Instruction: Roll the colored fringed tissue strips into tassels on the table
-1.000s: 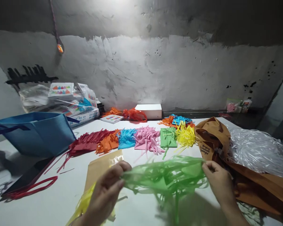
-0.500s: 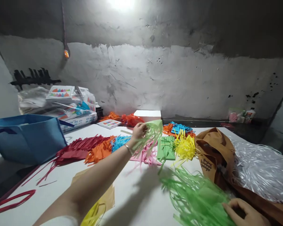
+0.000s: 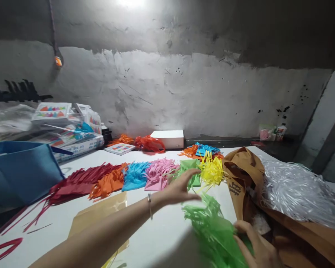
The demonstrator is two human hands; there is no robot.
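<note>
Head view lets me see 2 bare hands above a smooth white tabletop (image 3: 159, 238); as landmark I take the crumpled brown cloth bag (image 3: 245, 163). To the left of this bag's lower part is the bunch of thin, see-through green fringed paper (image 3: 214, 227). The right hand (image 3: 257, 247) pinches this bunch between thumb and fingers, at what looks to be its broad uncut edge. The left hand (image 3: 178, 190) is farther left of the bag, fingers and thumb spread apart, in front of the light green folded fringe bundle (image 3: 195, 180); whether some strip touches the fingers, I am not able to see, because of blur.

I judge the green bunch almost without weight and very soft, so it should bend and flutter rather than keep a shape. Its narrow strips may tangle, or tear if pulled singly. Better to hold it by the solid band, with a flat and gentle pinch, and let the strips hang free.

Just left of the bag stands the shaggy bright yellow fringe bundle (image 3: 211, 173). Farther left, past the light green bundle, come 4 more, pink (image 3: 158, 176), blue (image 3: 135, 176), orange (image 3: 108, 182) and dark red (image 3: 78, 182), with loose, curling ends. On the bag's right swells a heap of glossy white strips (image 3: 301, 193), probably slippery. The bag itself looks matte, creased and thicker.
</note>
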